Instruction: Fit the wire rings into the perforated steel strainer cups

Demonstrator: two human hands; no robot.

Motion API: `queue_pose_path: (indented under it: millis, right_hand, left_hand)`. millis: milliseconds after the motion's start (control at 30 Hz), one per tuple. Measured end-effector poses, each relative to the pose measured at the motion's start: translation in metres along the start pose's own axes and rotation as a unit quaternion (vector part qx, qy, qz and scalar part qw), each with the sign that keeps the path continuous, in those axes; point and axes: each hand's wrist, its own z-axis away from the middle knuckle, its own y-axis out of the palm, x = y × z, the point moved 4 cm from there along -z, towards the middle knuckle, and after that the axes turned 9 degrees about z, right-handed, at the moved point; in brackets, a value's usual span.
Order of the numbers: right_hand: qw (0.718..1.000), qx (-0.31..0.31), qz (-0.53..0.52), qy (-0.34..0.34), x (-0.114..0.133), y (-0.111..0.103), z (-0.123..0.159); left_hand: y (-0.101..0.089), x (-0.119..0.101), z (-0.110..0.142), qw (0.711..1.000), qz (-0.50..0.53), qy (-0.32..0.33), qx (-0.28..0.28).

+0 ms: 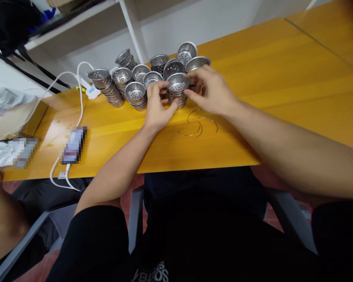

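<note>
Both of my hands grip a small stack of perforated metal strainer cups (177,87) standing on the yellow wooden table (282,86). My left hand (156,105) closes its fingers on the stack's left side. My right hand (211,91) pinches the right side of the top cup. Several more stacks of the same cups (126,82) crowd behind and to the left. A few thin curved wire handles (198,124) lie on the table just in front of my hands.
A phone (73,145) with a white cable (79,102) lies at the left, near a white power strip (90,91). Plastic bags and paper sit at the far left edge. Another person's arm (0,211) shows at lower left. A white shelf stands behind the table.
</note>
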Motion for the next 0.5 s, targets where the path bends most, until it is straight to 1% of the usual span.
queue_pose_path:
  millis: [133,267,400,500]
  right_hand:
    - [0.999,-0.027,-0.034,0.012,-0.001,-0.009,-0.001]
    - [0.997,-0.067,-0.04,0.018,-0.003,-0.021,-0.005]
    - [0.993,-0.11,-0.036,0.026,-0.011,-0.03,-0.009]
    - [0.99,-0.132,-0.041,0.034,-0.015,-0.034,-0.011]
  left_hand:
    - [-0.003,-0.002,-0.001,1.0,-0.021,0.012,-0.009]
    - [-0.003,-0.009,-0.001,0.999,-0.037,0.028,-0.012]
    - [-0.002,-0.03,-0.001,0.999,-0.02,0.025,-0.03]
    - [0.0,-0.049,0.001,1.0,0.02,0.017,-0.006]
